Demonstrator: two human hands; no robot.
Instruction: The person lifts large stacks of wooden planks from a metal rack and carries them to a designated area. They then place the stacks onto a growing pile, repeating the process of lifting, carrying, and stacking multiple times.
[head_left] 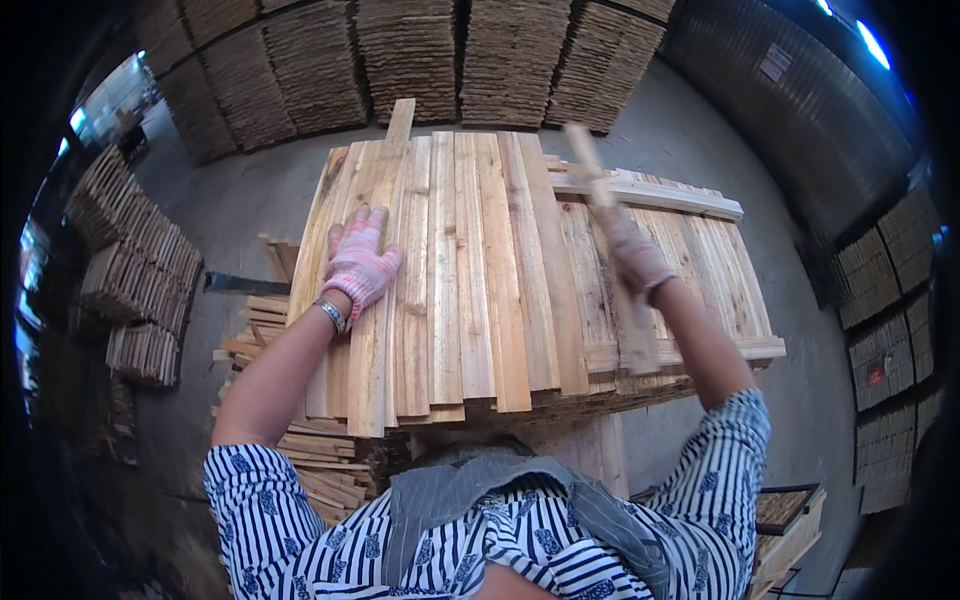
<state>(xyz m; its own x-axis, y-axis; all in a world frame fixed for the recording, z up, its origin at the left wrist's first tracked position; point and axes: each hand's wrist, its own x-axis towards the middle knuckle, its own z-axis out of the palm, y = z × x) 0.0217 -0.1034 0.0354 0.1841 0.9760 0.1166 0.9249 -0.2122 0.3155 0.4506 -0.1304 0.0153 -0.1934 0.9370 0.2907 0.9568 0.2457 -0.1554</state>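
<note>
nearest, the left hand, gloved, lies flat with fingers spread on the top layer of slats, pressing near its left edge. the right hand, also gloved, is closed around a thin stick raised above the stack's right side; the stick blurs with motion. the left part of the layer looks laid, its pale rough slats lying side by side, a few ends jutting out unevenly at both ends; by my judgement the ends are not yet squared. on the right a lower layer shows, with a cross batten. beyond stand tall stacks of sawn wood.
</note>
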